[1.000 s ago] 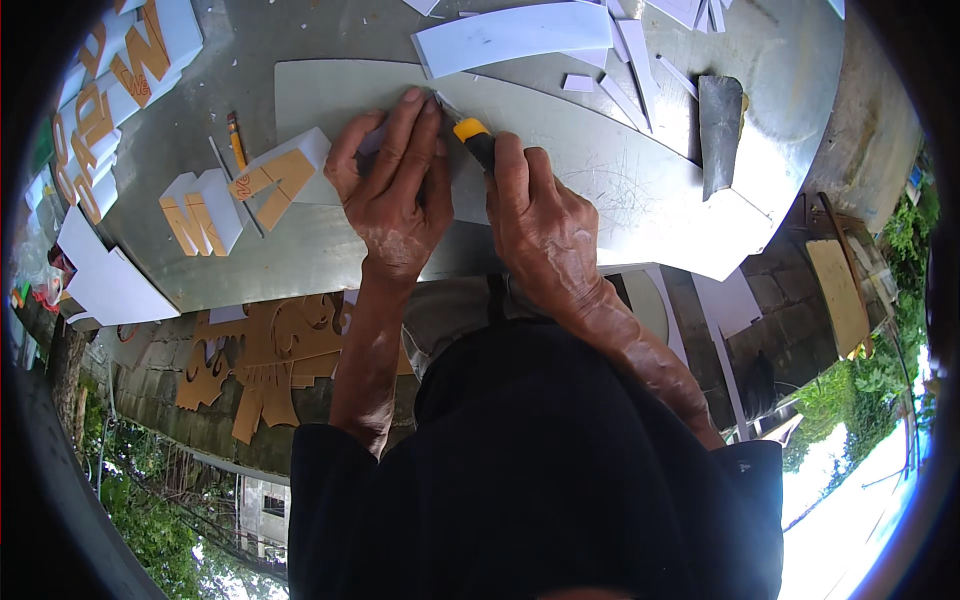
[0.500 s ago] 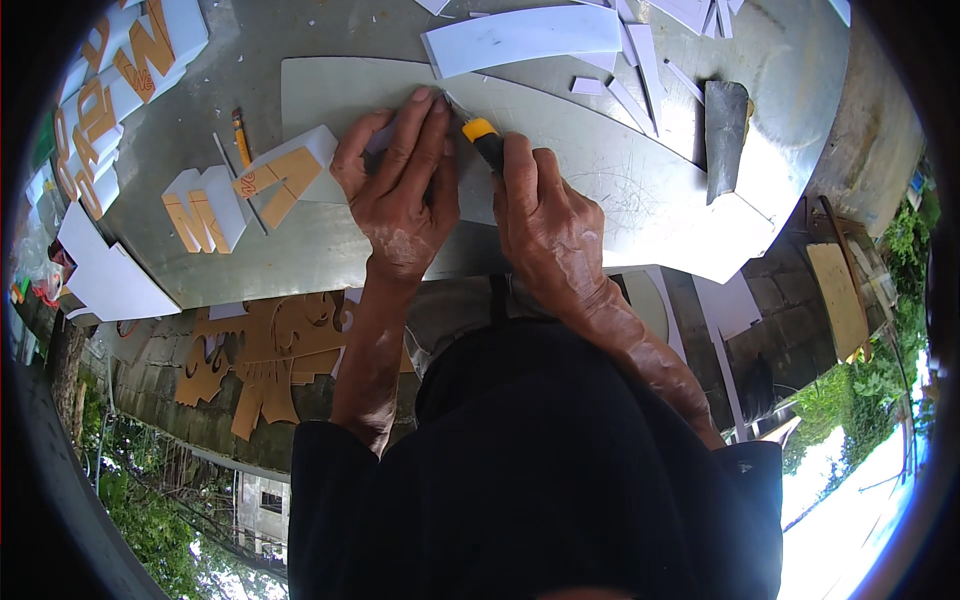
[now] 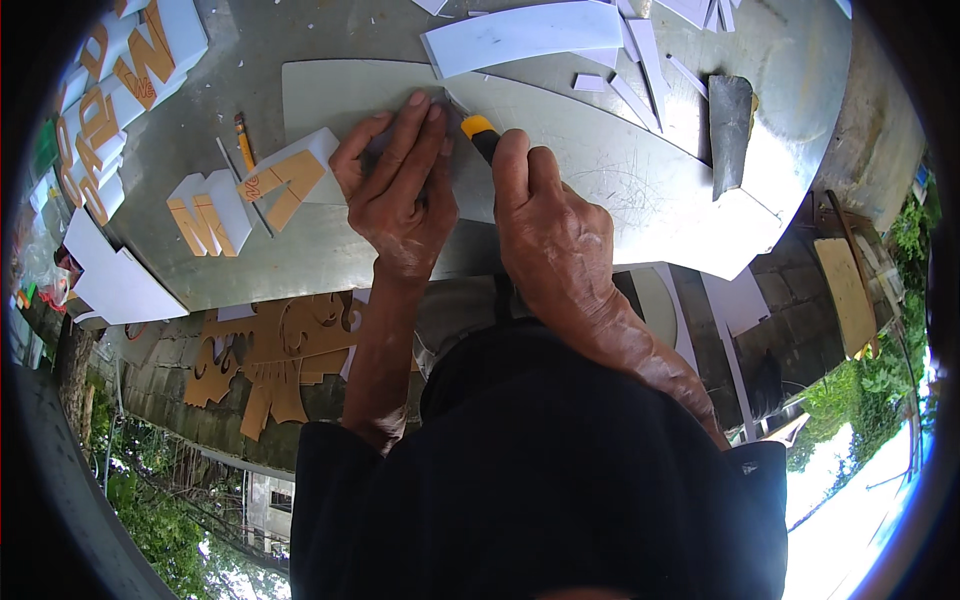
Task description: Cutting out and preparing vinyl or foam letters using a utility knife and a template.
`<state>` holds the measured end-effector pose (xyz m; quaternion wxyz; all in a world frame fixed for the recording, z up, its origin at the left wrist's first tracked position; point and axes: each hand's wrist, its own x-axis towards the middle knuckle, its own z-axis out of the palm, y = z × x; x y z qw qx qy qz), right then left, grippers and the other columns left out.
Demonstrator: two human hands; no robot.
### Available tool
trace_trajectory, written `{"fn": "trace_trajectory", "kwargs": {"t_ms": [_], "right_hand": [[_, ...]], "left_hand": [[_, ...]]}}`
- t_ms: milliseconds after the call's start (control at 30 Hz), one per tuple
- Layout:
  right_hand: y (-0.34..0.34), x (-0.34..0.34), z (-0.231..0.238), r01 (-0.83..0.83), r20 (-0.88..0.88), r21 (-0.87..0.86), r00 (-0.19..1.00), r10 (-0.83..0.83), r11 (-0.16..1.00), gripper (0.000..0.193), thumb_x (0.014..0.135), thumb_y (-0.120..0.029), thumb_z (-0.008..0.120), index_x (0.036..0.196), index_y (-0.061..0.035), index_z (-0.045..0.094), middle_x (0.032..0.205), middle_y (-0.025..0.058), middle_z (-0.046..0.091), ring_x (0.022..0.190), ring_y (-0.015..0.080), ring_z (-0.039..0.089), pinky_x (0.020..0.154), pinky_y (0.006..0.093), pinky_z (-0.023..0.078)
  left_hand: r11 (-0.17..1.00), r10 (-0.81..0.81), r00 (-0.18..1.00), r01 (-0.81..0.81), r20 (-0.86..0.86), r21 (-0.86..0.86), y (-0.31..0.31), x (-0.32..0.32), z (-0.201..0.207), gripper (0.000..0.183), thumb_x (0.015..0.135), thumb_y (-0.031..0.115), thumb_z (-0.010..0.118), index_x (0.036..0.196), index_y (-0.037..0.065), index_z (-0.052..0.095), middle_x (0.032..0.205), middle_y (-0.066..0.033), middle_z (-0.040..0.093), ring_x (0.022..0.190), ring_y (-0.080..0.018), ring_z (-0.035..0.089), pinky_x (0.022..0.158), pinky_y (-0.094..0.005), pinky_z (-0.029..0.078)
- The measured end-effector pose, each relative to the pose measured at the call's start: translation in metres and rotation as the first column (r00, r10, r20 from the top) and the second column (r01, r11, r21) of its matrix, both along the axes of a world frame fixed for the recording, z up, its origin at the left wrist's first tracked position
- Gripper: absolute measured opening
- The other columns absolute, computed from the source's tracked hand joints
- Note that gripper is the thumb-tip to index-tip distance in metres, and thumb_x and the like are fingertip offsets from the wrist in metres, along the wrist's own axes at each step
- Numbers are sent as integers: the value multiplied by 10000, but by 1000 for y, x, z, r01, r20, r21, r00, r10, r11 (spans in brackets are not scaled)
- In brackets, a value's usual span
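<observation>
My right hand (image 3: pixel 555 225) is closed around a cutter knife (image 3: pixel 480 133) with a yellow and black handle. The blade points up and left, its tip close to my left fingertips. My left hand (image 3: pixel 405 195) lies with its fingers stretched out, pressing on a small pale piece (image 3: pixel 382 138) that they mostly cover. Beneath both hands is a grey-white flat sheet (image 3: pixel 600 170) marked with scratches. Left of my left hand stand two thick white letter shapes with brown faces, the nearer one (image 3: pixel 290 185) almost touching it and the other (image 3: pixel 210 215) farther left.
A pencil (image 3: pixel 242 138) and a thin rod (image 3: pixel 226 155) lie by the letters. More letter shapes (image 3: pixel 140 65) crowd the far left. Beyond the sheet are a curved white strip (image 3: pixel 525 38) and several offcuts (image 3: pixel 650 70). A dark curved piece (image 3: pixel 730 135) rests at right. Brown cut-outs (image 3: pixel 270 350) lie below the table edge.
The right hand and knife have shifted very slightly, the blade staying by the left fingertips. The left hand keeps its place on the piece. The whole view has moved a little.
</observation>
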<state>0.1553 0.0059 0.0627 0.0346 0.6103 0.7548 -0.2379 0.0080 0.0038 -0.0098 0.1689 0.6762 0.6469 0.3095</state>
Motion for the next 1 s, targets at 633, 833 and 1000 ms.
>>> {"fn": "trace_trajectory", "kwargs": {"t_ms": [633,833,1000], "right_hand": [[0,4,7,-9,11,-51,1000,10,999,475,857,-51,665,1270,36,448,866,88,577,623,188,709,473,314,560],[-5,7,7,-5,0,-70,1000,5,998,465,865,-50,660,1267,42,446,863,92,578,621,189,709,471,316,558],[-1,9,9,-16,5,-66,1000,16,998,445,872,-50,654,1258,43,453,859,92,581,608,189,705,470,317,560]], "left_hand": [[999,41,999,-40,21,-35,-2,1,1,388,735,-27,790,1095,118,810,1194,33,762,1170,-189,527,975,-278,452],[999,37,999,-37,19,-30,-2,1,1,374,747,-8,819,1098,122,808,1197,42,760,1176,-181,518,978,-273,451],[999,31,1000,-31,4,-37,-1,1,0,356,760,1,820,1094,125,809,1199,46,759,1185,-175,511,985,-273,448]]}}
